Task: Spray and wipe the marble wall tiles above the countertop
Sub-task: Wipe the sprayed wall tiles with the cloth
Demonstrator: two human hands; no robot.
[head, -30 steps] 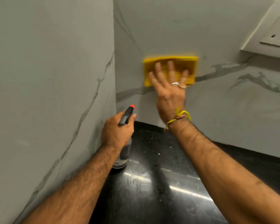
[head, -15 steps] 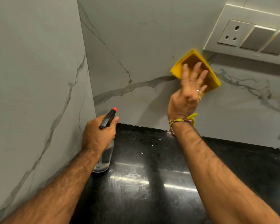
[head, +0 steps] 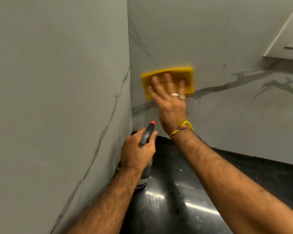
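A yellow ribbed cloth [head: 186, 75] lies flat against the grey-veined marble back wall [head: 227, 107], close to the corner. My right hand [head: 171, 105] presses on it with fingers spread; the hand is motion-blurred. My left hand [head: 135, 152] grips a clear spray bottle [head: 145, 177] that stands on the black countertop [head: 176, 200] beside the left wall. The bottle's black trigger head with a red nozzle [head: 147, 133] points up toward the back wall, just below my right wrist.
The marble side wall [head: 57, 98] fills the left of the view and meets the back wall at a corner. A white switch and socket plate [head: 287, 36] is mounted at upper right. The glossy countertop shows light reflections and a few white specks.
My right hand has swept the cloth left along the back wall, from under the socket plate to near the corner. The view has shifted. My left hand still holds the bottle in place.
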